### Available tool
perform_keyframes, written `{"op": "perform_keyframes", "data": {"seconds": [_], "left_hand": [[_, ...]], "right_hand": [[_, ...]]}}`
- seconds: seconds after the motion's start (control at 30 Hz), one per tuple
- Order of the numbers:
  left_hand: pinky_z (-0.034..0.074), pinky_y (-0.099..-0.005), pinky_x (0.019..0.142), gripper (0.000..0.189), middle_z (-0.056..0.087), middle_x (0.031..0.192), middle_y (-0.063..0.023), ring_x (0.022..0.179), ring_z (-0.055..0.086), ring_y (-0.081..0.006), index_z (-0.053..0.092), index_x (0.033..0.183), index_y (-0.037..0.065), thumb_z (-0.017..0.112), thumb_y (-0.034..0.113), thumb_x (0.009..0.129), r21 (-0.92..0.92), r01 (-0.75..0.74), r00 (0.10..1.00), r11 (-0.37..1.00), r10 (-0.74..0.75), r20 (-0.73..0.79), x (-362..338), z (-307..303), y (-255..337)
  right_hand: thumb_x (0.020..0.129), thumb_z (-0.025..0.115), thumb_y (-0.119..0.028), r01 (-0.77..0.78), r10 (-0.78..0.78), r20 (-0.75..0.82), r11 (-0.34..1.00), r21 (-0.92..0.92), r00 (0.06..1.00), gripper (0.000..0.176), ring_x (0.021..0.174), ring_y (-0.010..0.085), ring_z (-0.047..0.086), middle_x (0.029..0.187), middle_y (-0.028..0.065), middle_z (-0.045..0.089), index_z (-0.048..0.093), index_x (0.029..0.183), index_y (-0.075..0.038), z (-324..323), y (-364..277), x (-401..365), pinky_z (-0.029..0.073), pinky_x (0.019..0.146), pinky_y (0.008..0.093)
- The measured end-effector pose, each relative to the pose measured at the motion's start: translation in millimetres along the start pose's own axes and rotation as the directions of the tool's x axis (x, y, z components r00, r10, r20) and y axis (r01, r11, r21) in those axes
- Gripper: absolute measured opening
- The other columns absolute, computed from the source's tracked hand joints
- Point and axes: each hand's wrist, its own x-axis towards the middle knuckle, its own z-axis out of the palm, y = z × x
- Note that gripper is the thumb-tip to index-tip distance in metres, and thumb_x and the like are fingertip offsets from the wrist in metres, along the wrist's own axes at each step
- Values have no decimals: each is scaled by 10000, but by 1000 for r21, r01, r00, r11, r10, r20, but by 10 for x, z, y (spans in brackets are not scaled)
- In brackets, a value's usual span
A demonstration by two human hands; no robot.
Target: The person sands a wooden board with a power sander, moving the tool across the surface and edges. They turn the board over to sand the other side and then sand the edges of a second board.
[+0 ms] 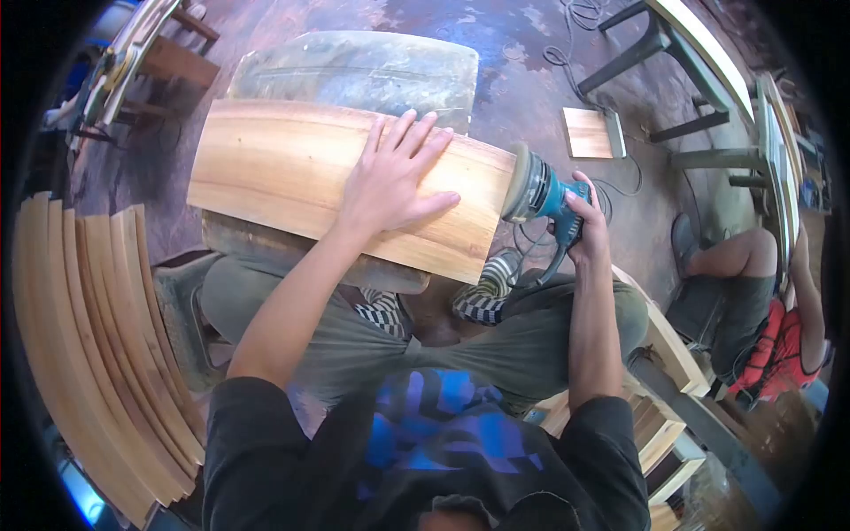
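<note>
A broad wooden board [274, 155] lies across a worn, low work surface [354, 71] in front of my knees. Flat on the board's top, right of its middle, rests my left hand [394, 177] with the fingers spread. My right hand [586, 221] is wrapped round the body of a teal sander [553, 196]. The sander is turned on its side, its round pad [516, 181] right at the board's right end. From the sander's rear a dark cable [549, 270] curves down near my striped sock.
Several long boards [106, 336] stand stacked at my left. On the floor at upper right lies a small wood piece [589, 133] near a coiled cable [580, 18]. Tables with legs [633, 53] line the right side, where another person [753, 301] sits. Wooden pieces [660, 425] lie at lower right.
</note>
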Motion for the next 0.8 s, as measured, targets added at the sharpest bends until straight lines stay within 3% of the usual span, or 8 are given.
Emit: {"op": "perform_keyframes", "data": {"seconds": [0.6,0.8], "left_hand": [[190,-603,1310,892,455,1661,-115,1567,356,-347,498,1603,176,650,699,896,37,-2,999,999,0,46,-3,13,-17],[188,-600,1312,896,450,1666,-112,1571,350,-344,504,1599,174,653,704,892,44,2,999,999,-4,52,1,15,-7]], "right_hand": [[941,725,-180,31,-31,17,1000,2,999,701,854,267,727,1205,171,631,396,1555,-106,1,-90,162,650,575,397],[910,769,-177,53,-53,7,998,17,999,729,806,229,717,1154,142,658,414,1542,-104,34,-104,168,611,553,351]]}}
